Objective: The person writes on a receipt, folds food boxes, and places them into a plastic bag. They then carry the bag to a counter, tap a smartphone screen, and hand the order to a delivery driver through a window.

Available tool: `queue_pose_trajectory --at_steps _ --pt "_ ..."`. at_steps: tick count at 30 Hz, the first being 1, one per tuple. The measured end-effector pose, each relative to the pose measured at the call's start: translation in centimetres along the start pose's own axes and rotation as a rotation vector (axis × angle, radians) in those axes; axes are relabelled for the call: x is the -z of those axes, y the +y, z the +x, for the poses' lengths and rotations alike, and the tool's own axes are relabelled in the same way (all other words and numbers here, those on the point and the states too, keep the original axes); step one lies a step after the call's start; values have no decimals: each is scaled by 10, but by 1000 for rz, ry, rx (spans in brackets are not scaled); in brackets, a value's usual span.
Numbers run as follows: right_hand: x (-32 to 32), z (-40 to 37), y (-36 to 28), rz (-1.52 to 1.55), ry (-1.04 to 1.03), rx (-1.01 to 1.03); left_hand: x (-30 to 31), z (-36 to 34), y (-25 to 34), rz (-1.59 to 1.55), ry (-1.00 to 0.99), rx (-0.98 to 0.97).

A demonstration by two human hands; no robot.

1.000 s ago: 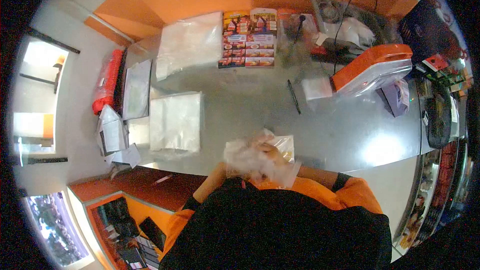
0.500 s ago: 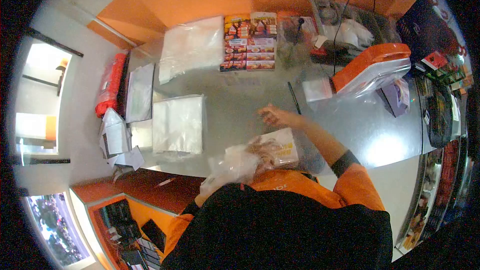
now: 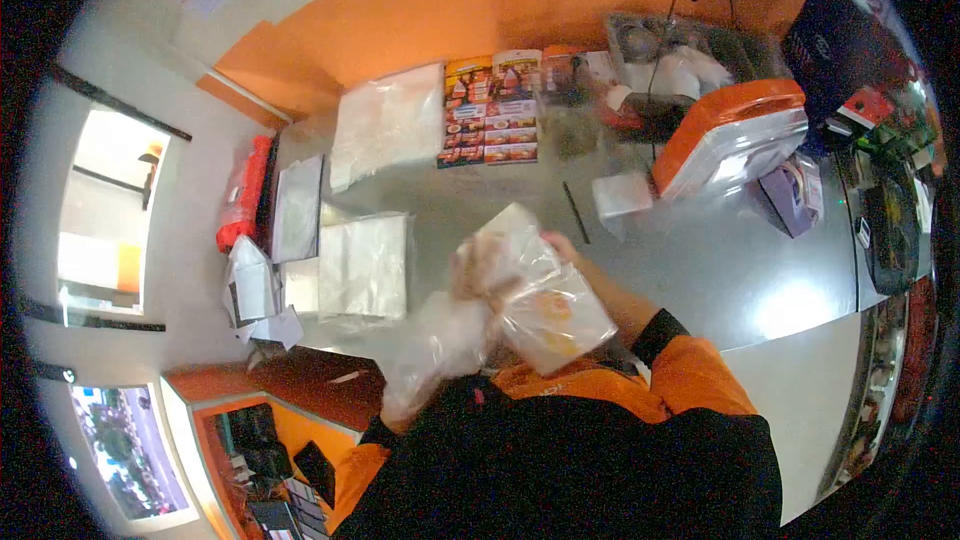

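A white packet [image 3: 555, 315] with yellow-orange print, in clear plastic, is held tilted in front of my body. My left hand [image 3: 480, 265], smeared by motion, grips its left side. At the packet's upper right edge is my right hand [image 3: 562, 246], its fingers closed on the edge and partly hidden behind it. Crumpled clear plastic [image 3: 435, 345] hangs over my left wrist and forearm.
On the metal counter [image 3: 480, 195] lie stacks of clear bags [image 3: 365, 265], printed leaflets [image 3: 490, 120], a black pen [image 3: 576, 212] and an orange-lidded container [image 3: 735, 135]. A red roll [image 3: 245, 190] lies at the left, a dark basket [image 3: 850, 50] at the back right.
The packet has risen away from my body and tilted. My right hand, open and apart from it before, now meets its upper right edge. The view has shifted slightly.
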State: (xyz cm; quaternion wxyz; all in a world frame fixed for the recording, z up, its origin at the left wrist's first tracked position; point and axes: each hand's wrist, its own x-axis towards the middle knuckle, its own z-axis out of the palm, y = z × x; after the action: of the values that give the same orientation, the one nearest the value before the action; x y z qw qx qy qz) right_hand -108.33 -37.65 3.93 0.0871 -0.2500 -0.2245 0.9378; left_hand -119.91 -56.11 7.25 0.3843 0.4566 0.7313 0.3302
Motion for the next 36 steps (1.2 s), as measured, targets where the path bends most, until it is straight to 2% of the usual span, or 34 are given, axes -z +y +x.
queue_pose_trajectory --at_steps 1,4,5,7,8,10,11,12,14,16,17,19,20,21,22,23,25,27,28,29,31,32,34,36 --pt "6 0 -9 16 7 52 -6 6 2 12 -3 7" --pt "14 -26 -49 343 -547 231 -11 -3 1 18 15 36" --pt "13 -43 -59 157 -488 223 -15 -6 0 21 18 51" --pt "70 -33 -38 -161 -369 219 -23 -1 -1 37 24 64" --pt "59 -58 -36 -396 -217 167 -26 3 -1 41 28 71" --pt "116 -69 -5 -869 -326 433 -35 9 -2 59 33 83" --pt "81 -112 -22 -1142 -117 160 -40 16 -3 64 37 91" --pt "88 -131 -27 -1338 -274 125 -44 23 -1 69 42 97" --pt "89 -169 -69 -1296 -655 -40 -52 29 0 86 52 122" --pt "55 -249 -180 -1088 -614 -272 -55 36 3 96 56 157" --pt "66 -281 -225 -1066 -545 -74 -58 41 7 102 59 164" --pt "114 -329 -290 -874 -178 596 -64 49 13 118 65 185" --pt "145 -336 -322 -899 276 812 -68 54 17 123 70 192" --pt "134 -337 -348 -633 646 954 -72 58 21 132 77 201" --pt "185 -327 -382 -813 827 1075 -76 62 25 139 82 213" --pt "235 -310 -408 -849 958 1183 -82 65 29 146 82 213" --pt "283 -289 -438 -1478 1306 1152 -87 67 32 161 96 246" --pt "318 -254 -455 -1485 1090 1012 -89 69 38 176 104 286" --pt "363 -217 -475 -1880 1062 722 -92 72 43 186 110 297" --pt "370 -204 -478 -2112 941 571 -93 73 47 193 114 308" --pt "395 -163 -487 -2208 918 568 -95 75 53 208 116 333" --pt "383 -156 -486 -2257 903 567 -95 75 56 215 116 342" --pt "367 -159 -487 -2072 811 494 -96 74 58 223 118 358" --pt "328 -185 -488 -1859 826 513 -96 72 59 221 123 375"
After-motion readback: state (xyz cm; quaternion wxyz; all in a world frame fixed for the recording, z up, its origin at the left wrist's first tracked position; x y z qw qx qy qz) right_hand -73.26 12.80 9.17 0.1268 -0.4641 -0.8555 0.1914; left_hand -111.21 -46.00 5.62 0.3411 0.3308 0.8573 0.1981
